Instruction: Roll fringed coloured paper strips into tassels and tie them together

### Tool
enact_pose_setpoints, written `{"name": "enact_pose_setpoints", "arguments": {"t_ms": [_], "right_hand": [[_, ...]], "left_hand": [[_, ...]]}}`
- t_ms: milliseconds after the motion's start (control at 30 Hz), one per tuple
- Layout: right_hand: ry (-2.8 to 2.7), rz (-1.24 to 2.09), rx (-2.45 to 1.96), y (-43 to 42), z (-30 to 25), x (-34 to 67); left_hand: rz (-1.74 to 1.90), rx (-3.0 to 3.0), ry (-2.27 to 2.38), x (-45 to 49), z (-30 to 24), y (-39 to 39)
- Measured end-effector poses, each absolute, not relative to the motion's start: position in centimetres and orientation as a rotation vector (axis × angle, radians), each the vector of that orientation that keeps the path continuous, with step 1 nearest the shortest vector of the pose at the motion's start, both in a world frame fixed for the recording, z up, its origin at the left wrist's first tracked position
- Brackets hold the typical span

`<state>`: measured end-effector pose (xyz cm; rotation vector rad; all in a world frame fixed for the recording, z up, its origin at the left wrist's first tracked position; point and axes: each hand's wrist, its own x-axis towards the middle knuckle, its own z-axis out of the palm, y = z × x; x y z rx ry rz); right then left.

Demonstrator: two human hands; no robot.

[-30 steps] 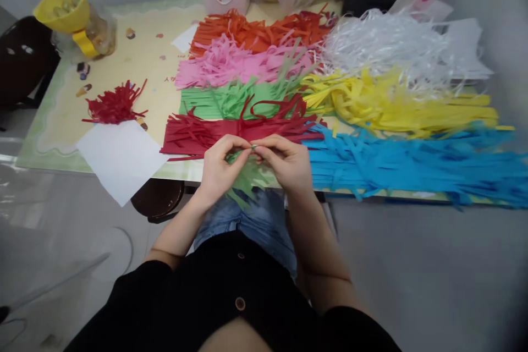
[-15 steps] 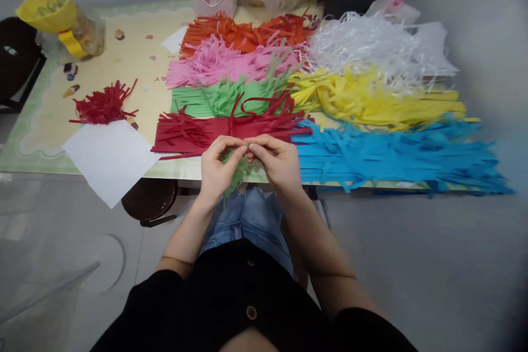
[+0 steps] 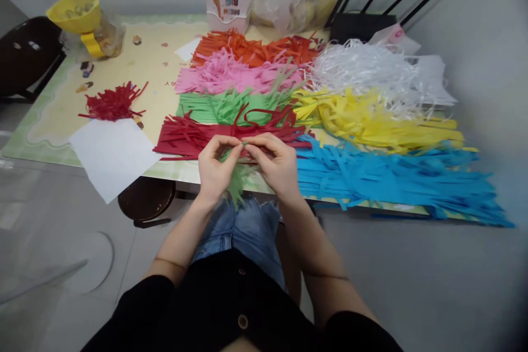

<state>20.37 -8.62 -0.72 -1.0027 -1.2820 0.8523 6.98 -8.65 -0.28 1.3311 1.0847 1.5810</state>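
Note:
My left hand [image 3: 217, 168] and my right hand [image 3: 275, 165] meet at the fingertips over the table's near edge. Both pinch the top of a small bunch of green paper strips [image 3: 236, 186], whose ends hang down toward my lap. The fingers hide how the strips are joined at the top. Just behind my hands lies a stack of red fringed paper [image 3: 187, 135]. Beyond it come green fringed paper [image 3: 200, 107], pink fringed paper [image 3: 239, 77] and orange fringed paper [image 3: 247, 50]. Blue fringed paper [image 3: 396, 179] spreads to the right of my right hand.
Yellow fringed paper [image 3: 396, 126] and white shredded strips [image 3: 367, 74] lie at the right. At left are a red strip bundle [image 3: 113, 103], a white sheet [image 3: 113, 157] overhanging the edge, and a yellow-topped jar [image 3: 78, 14]. A pink bin [image 3: 230, 3] stands behind; a stool [image 3: 146, 199] is below.
My fingertips remain pinched together, and the green strips hang lower and more visibly below them. The whole view has shifted, so the table's back appears lower.

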Motion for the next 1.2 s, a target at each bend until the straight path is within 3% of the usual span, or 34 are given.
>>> {"name": "enact_pose_setpoints", "arguments": {"t_ms": [200, 500, 867, 1200], "right_hand": [[-1.331, 0.715, -1.02, -8.0, 0.3, 19.7], [-1.332, 0.717, -0.946, -6.0, 1.3, 20.4], [-1.17, 0.92, -0.867, -5.8, 0.4, 20.1], [-1.315, 0.855, -0.865, -5.6, 0.6, 21.3]], "left_hand": [[1.687, 1.299, 1.026, 6.5, 0.7, -7.7], [1.563, 1.314, 0.938, 6.1, 1.4, -6.1], [1.789, 1.484, 1.012, 7.3, 0.8, -6.2], [1.636, 1.419, 0.944, 7.2, 1.1, -6.0]]}}
